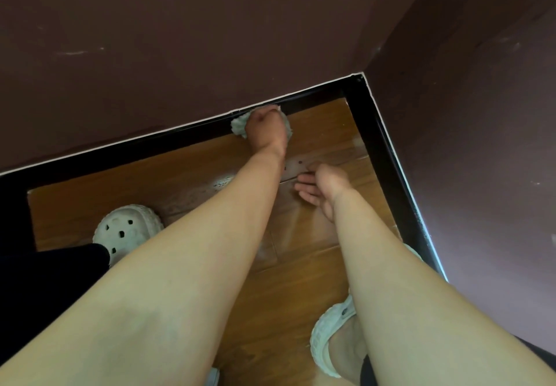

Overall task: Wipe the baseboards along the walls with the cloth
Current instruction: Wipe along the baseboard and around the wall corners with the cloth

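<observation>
Down near the corner, left hand grips the pale cloth bunched up against the black baseboard; right hand hangs loose-fingered over the wood floor.

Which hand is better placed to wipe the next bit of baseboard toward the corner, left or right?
Left. The left hand grips the cloth right against the black baseboard, short of the corner. The right hand is open and holds nothing.

My only view is the wide-angle head camera, which looks steeply down and forward, from close above the floor, into the corner where two baseboards meet.
</observation>
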{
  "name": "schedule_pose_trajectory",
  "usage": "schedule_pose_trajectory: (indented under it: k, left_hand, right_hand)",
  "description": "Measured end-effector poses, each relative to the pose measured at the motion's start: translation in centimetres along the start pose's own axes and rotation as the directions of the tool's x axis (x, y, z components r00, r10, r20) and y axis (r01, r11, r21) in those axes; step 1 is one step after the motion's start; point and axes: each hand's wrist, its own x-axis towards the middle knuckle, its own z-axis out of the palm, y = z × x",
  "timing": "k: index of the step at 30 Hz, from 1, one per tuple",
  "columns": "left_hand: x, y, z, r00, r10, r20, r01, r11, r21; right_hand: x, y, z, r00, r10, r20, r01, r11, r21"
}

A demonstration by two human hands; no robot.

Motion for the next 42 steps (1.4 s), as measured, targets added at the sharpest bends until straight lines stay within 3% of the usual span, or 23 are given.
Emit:
schedule_pose_trajectory:
  k: [4,6,9,12,15,18,22,27,34,38,42]
  left_hand:
    - [-0.6,-1.0,-0.8,0.985,0.167,-0.048,-0.164,0.985,0.061]
    - [-0.7,-1.9,-1.2,0.974,0.210,0.080,-0.222,0.953,0.205]
    - [0.3,-2.7,-1.4,0.944,0.122,0.307,-0.255,0.858,0.445]
    - [1.4,-3.0,-1.2,0.915,0.108,0.388,-0.344,0.711,0.613]
    - [1.6,-3.5,-1.0,0.861,0.200,0.467,-0.505,0.426,0.751]
    - [1.7,-3.9,-0.6,0.811,0.264,0.523,-0.582,0.260,0.771]
    - [1.9,-4.0,1.3,0.755,0.217,0.619,-0.650,0.113,0.752]
    - [1.3,-3.6,5.0,0.696,0.165,0.699,-0.717,0.095,0.691]
    - [1.1,-3.2,9.5,0.615,0.030,0.788,-0.785,-0.073,0.616]
    - [1.5,-3.2,10.0,0.605,-0.009,0.796,-0.793,-0.096,0.602]
    - [1.1,-2.8,9.8,0.580,-0.015,0.814,-0.799,-0.208,0.565]
  right_hand:
    - [0.2,-0.1,-0.5,1.000,0.003,-0.002,-0.003,1.000,0.002]
    - [0.3,0.0,-0.8,1.000,0.006,-0.003,-0.006,1.000,-0.002]
    - [0.7,0.0,-1.4,1.000,0.012,-0.002,-0.012,1.000,0.001]
    - [1.5,-0.8,-2.2,1.000,0.020,-0.012,-0.020,1.000,0.023]
    - [2.4,-1.9,-2.8,1.000,0.014,-0.018,-0.013,1.000,0.023]
    - [2.9,-2.4,-3.1,1.000,0.009,-0.017,-0.008,1.000,0.027]
    - [3.1,-2.3,-3.1,1.000,0.015,-0.008,-0.015,1.000,0.028]
    - [3.2,-1.9,-4.3,0.999,0.034,-0.024,-0.033,0.998,0.058]
    - [3.0,-2.4,-6.6,0.997,0.049,-0.054,-0.043,0.992,0.118]
    - [2.7,-2.4,-7.4,0.996,0.054,-0.067,-0.046,0.992,0.120]
    - [2.2,-2.4,-6.9,0.997,0.056,-0.053,-0.049,0.992,0.115]
